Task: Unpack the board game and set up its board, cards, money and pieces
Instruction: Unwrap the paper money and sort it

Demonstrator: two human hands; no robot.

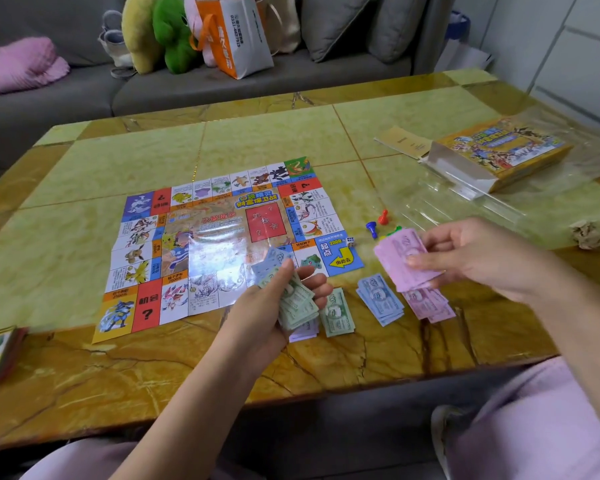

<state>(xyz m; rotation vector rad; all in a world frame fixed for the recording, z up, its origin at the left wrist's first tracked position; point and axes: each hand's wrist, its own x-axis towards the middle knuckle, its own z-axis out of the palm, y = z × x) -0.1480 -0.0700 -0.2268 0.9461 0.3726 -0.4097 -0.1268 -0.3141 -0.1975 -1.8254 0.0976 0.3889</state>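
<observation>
Sorting the money: pink notes [404, 263] pinched in my right hand [465, 258], held just above the pink pile [433, 306].

The pink pile lies on the counter [326, 362] under my right hand and slightly toward me, its long axis running from far-left to near-right. This hand is much the nearer one, and I judge the drop to be short and straight down. My left hand [274, 303] has its fingers curled round a mixed wad of green and blue notes [297, 304]. The green pile [338, 313] is just to its right and the blue pile [380, 301] lies between my hands. The board [205, 244] lies flat beyond my left hand. The pawns [372, 230] and a die [350, 241] sit just beyond the piles. On the near side, bare counter runs to the edge.
</observation>
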